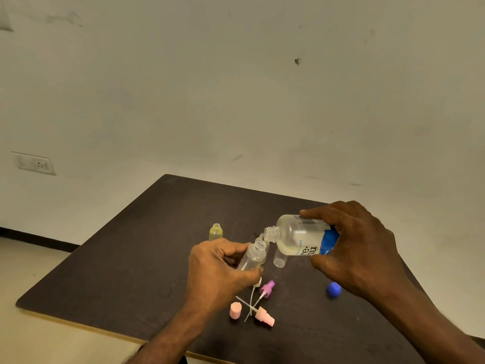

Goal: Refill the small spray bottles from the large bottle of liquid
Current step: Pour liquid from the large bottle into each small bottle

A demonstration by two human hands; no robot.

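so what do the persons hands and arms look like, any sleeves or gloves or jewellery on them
Both are bare. The left hand and right hand wear no gloves, and no rings, watch or bracelet show. Both forearms are uncovered right down to the frame's bottom edge, so no sleeve is in view. No markings or bandages are visible.

Dark table (136, 258) — small bottles (215, 231), spray tops (265, 317), caps (334, 289).

Table's (131, 258) left half open; spray heads (265, 315) clutter near centre.
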